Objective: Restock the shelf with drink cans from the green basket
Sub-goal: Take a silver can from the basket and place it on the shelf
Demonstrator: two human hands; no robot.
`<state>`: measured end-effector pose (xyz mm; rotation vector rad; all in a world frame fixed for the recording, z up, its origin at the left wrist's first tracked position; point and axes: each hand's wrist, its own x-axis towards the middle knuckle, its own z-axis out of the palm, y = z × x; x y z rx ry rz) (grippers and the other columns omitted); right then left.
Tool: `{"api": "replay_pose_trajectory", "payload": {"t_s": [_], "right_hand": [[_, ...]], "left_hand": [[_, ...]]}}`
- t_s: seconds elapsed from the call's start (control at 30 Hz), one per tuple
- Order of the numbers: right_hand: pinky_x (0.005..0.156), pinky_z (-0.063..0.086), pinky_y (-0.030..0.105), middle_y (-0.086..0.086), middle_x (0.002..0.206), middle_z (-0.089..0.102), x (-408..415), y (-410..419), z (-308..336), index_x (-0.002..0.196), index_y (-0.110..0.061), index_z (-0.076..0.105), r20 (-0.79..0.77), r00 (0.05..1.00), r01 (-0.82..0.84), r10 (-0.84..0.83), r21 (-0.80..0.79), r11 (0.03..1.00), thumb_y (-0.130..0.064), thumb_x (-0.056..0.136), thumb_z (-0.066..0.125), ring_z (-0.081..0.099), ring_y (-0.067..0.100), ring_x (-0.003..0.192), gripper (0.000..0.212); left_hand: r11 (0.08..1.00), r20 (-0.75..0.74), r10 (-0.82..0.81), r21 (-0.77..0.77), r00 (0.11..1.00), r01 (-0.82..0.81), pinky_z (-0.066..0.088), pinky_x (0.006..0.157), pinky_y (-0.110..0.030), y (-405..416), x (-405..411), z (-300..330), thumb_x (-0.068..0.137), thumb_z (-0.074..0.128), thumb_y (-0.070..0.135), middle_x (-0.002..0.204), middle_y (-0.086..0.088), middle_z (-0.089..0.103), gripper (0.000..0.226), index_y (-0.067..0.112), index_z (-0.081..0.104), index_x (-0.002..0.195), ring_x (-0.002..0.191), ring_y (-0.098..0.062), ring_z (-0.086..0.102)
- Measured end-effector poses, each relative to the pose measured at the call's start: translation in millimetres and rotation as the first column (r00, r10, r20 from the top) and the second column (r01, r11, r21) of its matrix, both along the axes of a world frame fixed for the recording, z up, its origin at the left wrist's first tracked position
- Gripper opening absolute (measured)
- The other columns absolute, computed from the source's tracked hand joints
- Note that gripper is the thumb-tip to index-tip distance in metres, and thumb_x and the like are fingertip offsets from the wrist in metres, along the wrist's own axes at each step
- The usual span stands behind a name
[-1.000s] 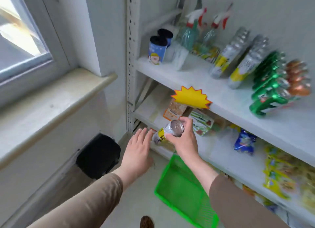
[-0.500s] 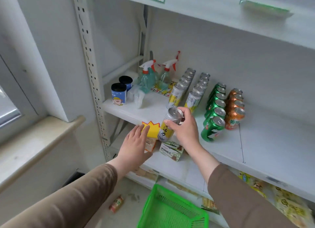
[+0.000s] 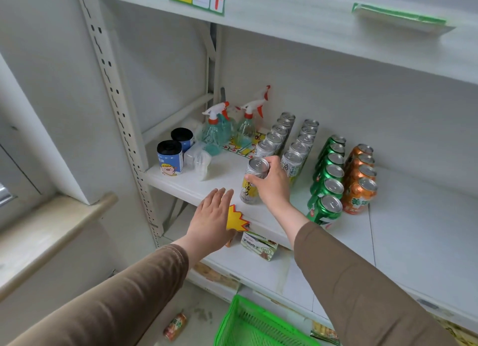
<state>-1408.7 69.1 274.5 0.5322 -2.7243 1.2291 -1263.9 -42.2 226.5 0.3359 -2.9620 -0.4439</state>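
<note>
Standing almost upright near the front edge of the white metal shelf, the silver drink can with yellow label is kept with its long axis vertical and its top upward. It is gripped around the upper part by the right hand, fingers curled on it. The left hand is held flat, fingers straight, over the yellow star-shaped tag. The green plastic basket is seen below.

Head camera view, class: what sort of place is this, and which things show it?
Probably a small shop aisle: rows of drink cans faced up on a metal shelf, a yellow starburst price tag and a green basket.
</note>
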Motion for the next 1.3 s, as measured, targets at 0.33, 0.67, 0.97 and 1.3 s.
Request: {"api": "replay_pose_trajectory", "payload": {"t_s": [0.33,0.67,0.97,1.3], "right_hand": [[0.085,0.047,0.036,-0.002,0.121,0.061,-6,-10,-17,0.124,-0.019,0.049,-0.02,0.998,0.061,-0.062,-0.061,0.996,-0.038,0.074,0.085,0.052,0.022,0.115,0.064],[0.099,0.05,0.043,0.011,0.126,0.063,5,-14,-67,0.119,-0.012,0.045,0.212,0.972,0.129,-0.103,-0.115,0.985,-0.027,0.076,0.087,0.06,0.031,0.118,0.062],[0.093,0.049,0.038,0.012,0.125,0.064,-5,-21,-69,0.117,-0.013,0.045,0.175,0.975,0.155,-0.137,-0.091,0.984,-0.025,0.077,0.085,0.061,0.032,0.115,0.058],[0.094,0.048,0.04,0.012,0.134,0.057,9,-19,-67,0.131,-0.008,0.042,0.211,0.966,0.173,-0.149,-0.103,0.979,-0.024,0.077,0.086,0.056,0.034,0.122,0.071]], "left_hand": [[1.0,0.024,0.002,0.001,1.0,-0.002,0.004,0.121,-0.037,-11,-20,-10,0.085,0.067,0.047,0.165,-0.004,0.004,0.102,0.021,-0.001,0.157,0.152,-0.023,0.001],[1.0,0.036,-0.002,-0.002,0.999,0.002,0.004,0.121,-0.037,-19,-26,-19,0.086,0.066,0.046,0.165,-0.004,0.005,0.1,0.021,0.0,0.156,0.152,-0.024,0.0],[1.0,0.023,0.006,-0.004,1.0,-0.006,0.004,0.121,-0.036,-22,-21,-23,0.085,0.067,0.046,0.165,-0.005,0.007,0.1,0.02,0.001,0.156,0.152,-0.024,0.0],[0.999,0.008,0.032,-0.003,0.999,-0.032,0.006,0.122,-0.037,-28,8,-30,0.086,0.064,0.048,0.164,-0.006,0.011,0.096,0.018,0.005,0.156,0.152,-0.024,0.003]]}}
